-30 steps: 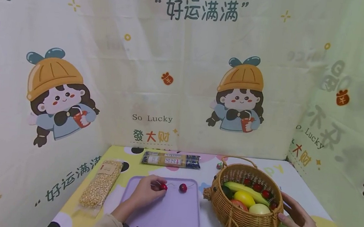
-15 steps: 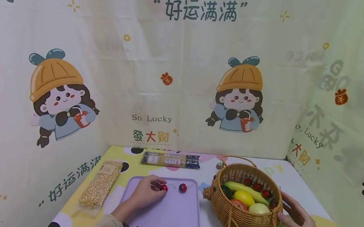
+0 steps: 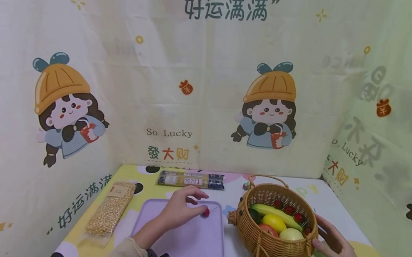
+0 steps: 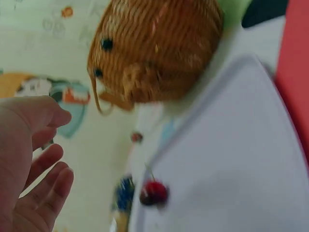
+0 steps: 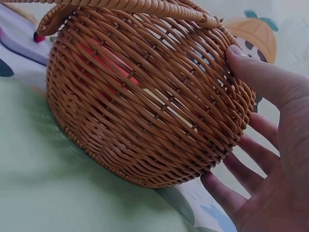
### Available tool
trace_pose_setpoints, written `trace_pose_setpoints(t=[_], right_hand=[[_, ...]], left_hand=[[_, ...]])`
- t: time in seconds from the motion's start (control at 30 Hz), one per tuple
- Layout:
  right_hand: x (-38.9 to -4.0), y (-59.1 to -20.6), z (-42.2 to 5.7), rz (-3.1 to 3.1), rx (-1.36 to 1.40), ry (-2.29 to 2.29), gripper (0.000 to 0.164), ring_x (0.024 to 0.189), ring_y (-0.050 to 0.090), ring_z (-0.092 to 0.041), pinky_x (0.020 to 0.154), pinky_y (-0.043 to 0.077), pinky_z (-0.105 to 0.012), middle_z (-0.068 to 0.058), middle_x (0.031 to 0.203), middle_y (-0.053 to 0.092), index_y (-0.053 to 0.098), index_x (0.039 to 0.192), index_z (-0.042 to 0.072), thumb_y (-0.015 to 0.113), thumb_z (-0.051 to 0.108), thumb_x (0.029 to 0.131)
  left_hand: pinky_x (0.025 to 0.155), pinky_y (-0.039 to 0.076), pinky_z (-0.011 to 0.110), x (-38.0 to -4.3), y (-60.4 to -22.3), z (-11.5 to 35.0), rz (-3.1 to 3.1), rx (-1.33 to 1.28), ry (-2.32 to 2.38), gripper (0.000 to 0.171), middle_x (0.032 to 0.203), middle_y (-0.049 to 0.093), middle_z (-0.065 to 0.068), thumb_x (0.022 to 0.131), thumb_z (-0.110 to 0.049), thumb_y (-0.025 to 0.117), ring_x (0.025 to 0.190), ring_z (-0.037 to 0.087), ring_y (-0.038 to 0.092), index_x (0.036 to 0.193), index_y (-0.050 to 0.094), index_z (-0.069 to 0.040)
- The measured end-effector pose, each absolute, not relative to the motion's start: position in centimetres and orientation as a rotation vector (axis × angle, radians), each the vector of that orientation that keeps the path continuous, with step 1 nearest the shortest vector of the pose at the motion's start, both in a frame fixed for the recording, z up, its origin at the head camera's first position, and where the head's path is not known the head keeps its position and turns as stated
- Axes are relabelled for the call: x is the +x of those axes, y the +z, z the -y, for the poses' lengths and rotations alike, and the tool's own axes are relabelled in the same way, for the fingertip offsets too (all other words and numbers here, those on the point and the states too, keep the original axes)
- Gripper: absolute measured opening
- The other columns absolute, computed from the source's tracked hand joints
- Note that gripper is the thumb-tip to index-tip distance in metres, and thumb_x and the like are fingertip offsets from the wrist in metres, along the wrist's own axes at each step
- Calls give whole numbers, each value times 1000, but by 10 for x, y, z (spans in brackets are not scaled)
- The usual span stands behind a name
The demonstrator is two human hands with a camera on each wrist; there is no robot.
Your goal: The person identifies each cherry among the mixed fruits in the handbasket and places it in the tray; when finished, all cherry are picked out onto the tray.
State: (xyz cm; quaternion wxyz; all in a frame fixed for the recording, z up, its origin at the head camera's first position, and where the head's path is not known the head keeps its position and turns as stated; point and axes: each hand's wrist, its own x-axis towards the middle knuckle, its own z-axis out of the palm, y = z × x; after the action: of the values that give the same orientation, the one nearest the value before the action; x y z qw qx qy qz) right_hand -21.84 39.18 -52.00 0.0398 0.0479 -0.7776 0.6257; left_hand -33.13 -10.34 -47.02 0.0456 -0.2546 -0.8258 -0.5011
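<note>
My left hand (image 3: 182,210) is over the lilac tray (image 3: 193,244), fingers spread and holding nothing. A dark red cherry (image 3: 206,212) with a thin stem lies on the tray at its thumb tip in the head view. In the left wrist view that cherry (image 4: 154,193) sits near the tray's edge, apart from the fingers. Part of the tray is hidden under the hand. My right hand (image 3: 336,253) rests against the right side of a wicker basket (image 3: 283,252) with an animal snout. Its fingertips touch the weave and its thumb (image 5: 253,70) lies near the rim.
Inside the basket are a yellow lemon (image 3: 274,223), a long yellow-green fruit (image 3: 272,213), a pale round fruit (image 3: 291,234) and several cherries (image 3: 289,210). A bag of corn kernels (image 3: 111,208) lies left of the tray. Packaged noodles (image 3: 191,179) lie behind it.
My left hand has left the cherry it was touching and moved right toward the other one, its fingers spreading. That first cherry is now out of sight. My right hand stays at the basket.
</note>
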Motion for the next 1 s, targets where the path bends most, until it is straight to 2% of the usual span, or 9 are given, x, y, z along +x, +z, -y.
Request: trace_pose_setpoints(t=[0.07, 0.2, 0.33, 0.43, 0.57, 0.7, 0.83, 1.0], right_hand=[[-219, -519, -392, 2384, 153, 1916, 67, 126, 48, 27, 93, 57, -16, 43, 148, 47, 28, 176, 13, 57, 10, 116], [-220, -519, -392, 2394, 129, 1919, 67, 125, 48, 28, 94, 56, -16, 43, 147, 46, 27, 176, 13, 57, 12, 116], [-220, -520, -391, 2400, 114, 1927, 68, 124, 48, 28, 94, 57, -16, 42, 147, 45, 26, 177, 14, 57, 14, 116], [-219, -521, -391, 2389, 123, 1932, 68, 125, 49, 27, 94, 57, -17, 42, 147, 45, 26, 177, 14, 57, 13, 116], [-219, -522, -392, 2382, 126, 1933, 67, 125, 49, 27, 93, 58, -17, 42, 147, 46, 27, 176, 13, 57, 12, 116], [-218, -522, -392, 2382, 138, 1934, 67, 125, 48, 28, 94, 58, -18, 42, 148, 46, 27, 176, 14, 57, 13, 116], [-217, -520, -391, 2392, 150, 1921, 67, 126, 48, 28, 95, 58, -18, 41, 150, 45, 27, 177, 15, 56, 14, 116], [-217, -520, -391, 2400, 157, 1904, 67, 127, 47, 28, 95, 58, -18, 41, 150, 45, 26, 177, 14, 56, 14, 116]], left_hand=[[100, 65, 39, -328, -459, 90, 2512, -817, -1528, 25, 125, 77, -9, 97, -26, 88, 113, 15, 74, 120, 82, -33], [95, 66, 32, -324, -439, 63, 2492, -911, -1534, 24, 125, 76, -12, 99, -29, 86, 113, 12, 74, 121, 81, -34], [98, 64, 29, -323, -421, 36, 2484, -1016, -1518, 22, 124, 76, -10, 100, -27, 84, 113, 13, 74, 122, 82, -31], [99, 63, 27, -323, -409, 17, 2489, -1081, -1509, 23, 125, 78, -7, 101, -27, 82, 115, 19, 74, 124, 82, -26], [102, 63, 29, -327, -399, -4, 2481, -1164, -1561, 23, 130, 78, -5, 102, -26, 81, 120, 21, 74, 124, 83, -22], [102, 61, 24, -332, -392, -21, 2529, -1201, -1577, 21, 131, 78, -5, 102, -28, 81, 123, 18, 74, 123, 83, -25], [102, 59, 21, -338, -389, -35, 2582, -1234, -1513, 24, 127, 79, -2, 103, -29, 81, 121, 17, 74, 125, 82, -21], [94, 59, 19, -345, -388, -53, 2651, -1241, -1432, 26, 123, 79, -2, 103, -28, 80, 113, 9, 71, 127, 82, -17]])
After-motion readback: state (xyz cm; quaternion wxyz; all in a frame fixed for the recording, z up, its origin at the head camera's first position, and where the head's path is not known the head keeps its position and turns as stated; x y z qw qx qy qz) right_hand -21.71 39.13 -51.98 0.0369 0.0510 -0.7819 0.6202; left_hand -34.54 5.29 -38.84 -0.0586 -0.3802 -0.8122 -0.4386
